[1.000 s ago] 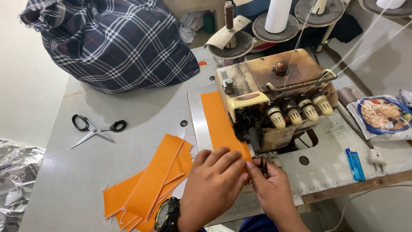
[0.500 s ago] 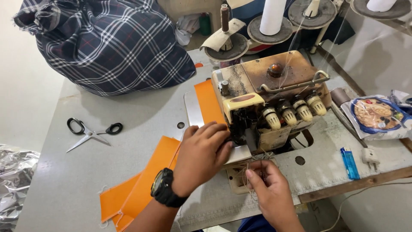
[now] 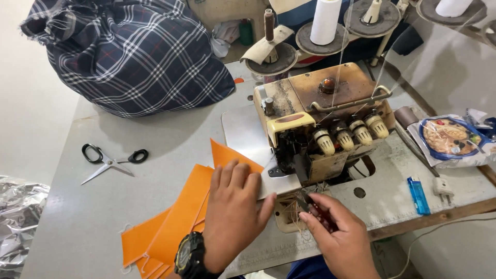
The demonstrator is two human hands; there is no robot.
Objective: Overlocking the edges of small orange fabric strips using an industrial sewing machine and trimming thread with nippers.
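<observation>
Since half a second ago our left hand [image 3: 232, 206] slid back, flat and open on the orange pieces [image 3: 178, 222] left of the machine [image 3: 320, 124]; they look thin, light, floppy, so press flat. Right hand [image 3: 341, 232] pinches a small dark tool [image 3: 316, 211].

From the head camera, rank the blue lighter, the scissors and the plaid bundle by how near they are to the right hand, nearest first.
From the right hand:
1. Blue lighter, on the table just to its right.
2. Scissors, across the table on the left, beyond the left hand.
3. Plaid bundle, at the far left corner.
</observation>
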